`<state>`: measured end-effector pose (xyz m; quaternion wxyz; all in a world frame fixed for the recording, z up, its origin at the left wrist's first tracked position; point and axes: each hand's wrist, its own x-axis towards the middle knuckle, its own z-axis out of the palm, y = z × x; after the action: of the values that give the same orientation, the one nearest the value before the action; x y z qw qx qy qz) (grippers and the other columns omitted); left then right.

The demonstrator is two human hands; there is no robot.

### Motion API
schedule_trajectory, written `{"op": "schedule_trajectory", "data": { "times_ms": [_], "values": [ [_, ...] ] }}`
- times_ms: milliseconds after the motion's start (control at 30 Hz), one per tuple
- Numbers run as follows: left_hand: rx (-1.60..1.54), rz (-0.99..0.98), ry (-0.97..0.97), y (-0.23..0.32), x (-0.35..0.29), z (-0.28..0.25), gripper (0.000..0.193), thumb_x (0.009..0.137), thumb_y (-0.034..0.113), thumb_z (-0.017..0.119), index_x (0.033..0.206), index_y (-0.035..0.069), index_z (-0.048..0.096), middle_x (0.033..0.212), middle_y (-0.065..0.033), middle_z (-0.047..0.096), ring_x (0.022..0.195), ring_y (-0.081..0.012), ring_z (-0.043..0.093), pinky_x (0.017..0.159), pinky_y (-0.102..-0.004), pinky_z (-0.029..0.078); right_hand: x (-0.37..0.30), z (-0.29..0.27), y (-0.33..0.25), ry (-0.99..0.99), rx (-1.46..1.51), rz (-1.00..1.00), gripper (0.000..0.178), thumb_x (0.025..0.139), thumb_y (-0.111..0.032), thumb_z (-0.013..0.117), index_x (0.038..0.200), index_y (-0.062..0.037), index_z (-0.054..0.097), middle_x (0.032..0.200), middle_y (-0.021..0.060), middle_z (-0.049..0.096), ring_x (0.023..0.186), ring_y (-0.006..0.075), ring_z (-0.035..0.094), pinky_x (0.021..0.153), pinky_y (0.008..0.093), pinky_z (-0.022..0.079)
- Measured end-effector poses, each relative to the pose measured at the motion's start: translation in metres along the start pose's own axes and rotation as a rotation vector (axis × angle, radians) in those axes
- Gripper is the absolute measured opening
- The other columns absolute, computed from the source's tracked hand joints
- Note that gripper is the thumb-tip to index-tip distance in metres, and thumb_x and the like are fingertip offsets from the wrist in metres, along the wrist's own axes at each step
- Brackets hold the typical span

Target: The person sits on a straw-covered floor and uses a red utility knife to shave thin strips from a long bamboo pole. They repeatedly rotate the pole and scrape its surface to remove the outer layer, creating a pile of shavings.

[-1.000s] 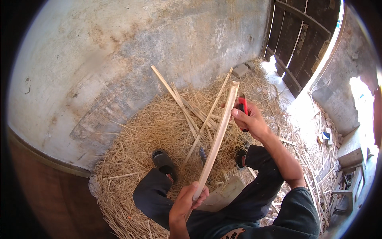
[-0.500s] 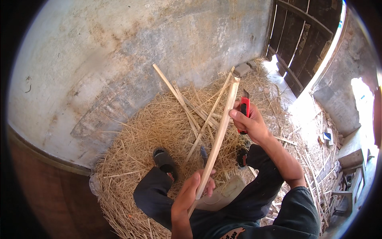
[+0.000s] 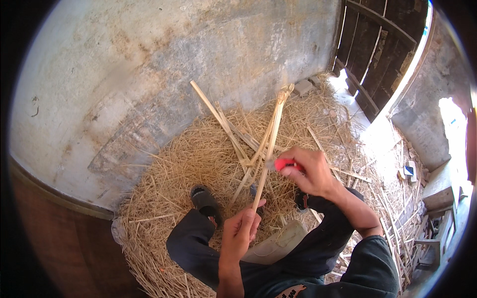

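My left hand is closed around the near end of a long pale wood strip. The strip slants up and away from it, and its far end looks split or ragged. My right hand grips a red and black utility knife. Its blade is smeared by motion and meets the side of the strip around the middle; I cannot tell whether it cuts in. Several more pale strips lie crossed beyond my hands, some leaning toward the wall.
Straw-like shavings cover the floor around my sandalled feet. A pale block sits between my legs. A stained wall rises ahead. At the right are a dark plank door, loose strips and a small white-and-blue object.
My right hand has brought the utility knife down and left onto the strip, its blade turning leftward. The strip's far end has shifted slightly left, and my left hand now closes around its near end.
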<state>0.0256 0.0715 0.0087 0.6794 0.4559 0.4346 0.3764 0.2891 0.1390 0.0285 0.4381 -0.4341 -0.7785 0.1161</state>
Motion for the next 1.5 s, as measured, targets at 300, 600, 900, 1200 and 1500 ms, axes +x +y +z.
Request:
{"op": "schedule_trajectory", "data": {
  "times_ms": [300, 600, 900, 1200, 1500],
  "values": [
    [0.166, 0.125, 0.129, 0.001, -0.003, 0.004, 0.042, 0.116, 0.026, 0.053, 0.145, -0.001, 0.066, 0.079, 0.0054, 0.050, 0.065, -0.0026, 0.040, 0.057, -0.0224, 0.033, -0.010, 0.021, -0.024, 0.010, -0.243, -0.178, 0.030, 0.091, -0.033, 0.083, 0.110, -0.0119, 0.075, 0.079, 0.0023, 0.062, 0.058, 0.0227, 0.066, 0.050, 0.0364, 0.051],
    [0.260, 0.231, 0.201, -0.003, -0.004, 0.006, 0.038, 0.114, 0.019, 0.055, 0.143, -0.003, 0.067, 0.077, 0.0024, 0.051, 0.069, -0.0052, 0.044, 0.060, -0.0245, 0.035, -0.007, 0.021, -0.030, 0.035, -0.285, -0.174, 0.029, 0.092, -0.035, 0.084, 0.111, -0.0147, 0.077, 0.075, 0.0015, 0.058, 0.055, 0.0219, 0.064, 0.047, 0.0367, 0.049],
    [0.350, 0.296, 0.249, -0.007, -0.004, 0.006, 0.035, 0.113, 0.018, 0.057, 0.138, -0.004, 0.069, 0.078, -0.0001, 0.055, 0.068, -0.0065, 0.045, 0.059, -0.0269, 0.037, -0.005, 0.019, -0.027, 0.030, -0.333, -0.173, 0.026, 0.095, -0.036, 0.081, 0.111, -0.0156, 0.080, 0.073, 0.0016, 0.061, 0.055, 0.0214, 0.065, 0.046, 0.0365, 0.048],
    [0.449, 0.235, 0.233, -0.037, -0.025, 0.004, 0.035, 0.113, 0.019, 0.059, 0.138, -0.003, 0.070, 0.077, 0.0013, 0.055, 0.065, -0.0052, 0.043, 0.057, -0.0271, 0.035, 0.023, -0.018, 0.026, 0.250, -0.367, 0.088, 0.027, 0.099, -0.033, 0.078, 0.109, -0.0084, 0.080, 0.085, 0.0088, 0.077, 0.061, 0.0232, 0.071, 0.058, 0.0380, 0.056],
    [0.410, 0.256, 0.254, -0.028, -0.023, 0.000, 0.033, 0.111, 0.017, 0.063, 0.136, -0.004, 0.071, 0.076, 0.0014, 0.056, 0.066, -0.0050, 0.044, 0.057, -0.0264, 0.036, 0.010, -0.006, 0.030, 0.092, 0.108, 0.244, 0.029, 0.102, -0.031, 0.075, 0.116, -0.0063, 0.080, 0.081, 0.0083, 0.071, 0.060, 0.0162, 0.061, 0.058, 0.0318, 0.049]
  ]
}}
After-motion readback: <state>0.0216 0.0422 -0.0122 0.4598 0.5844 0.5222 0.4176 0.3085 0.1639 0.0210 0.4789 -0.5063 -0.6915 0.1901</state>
